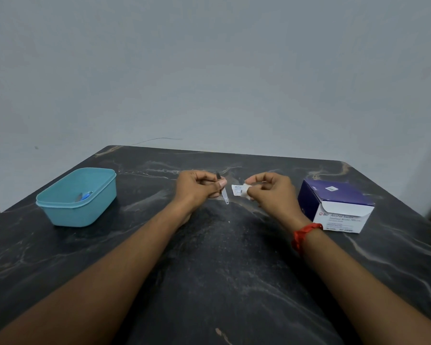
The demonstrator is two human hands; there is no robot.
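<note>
A slender clear plastic tool with a dark tip (225,196) is pinched in the curled fingers of the left hand (199,187), over the dark marbled stone table (222,257), toward twelve o'clock from its middle. The tool's clear end slants down to five o'clock. Just beside it at three o'clock, not touching, a small white printed swab sachet (237,190) is gripped between thumb and fingers of the right hand (271,191), whose wrist wears a red thread band (306,236). Farther toward three o'clock stands an opened purple-and-white cardboard box of alcohol swabs (336,205). Well apart at nine o'clock sits a teal plastic tub (77,210) holding small blue items (85,195).
</note>
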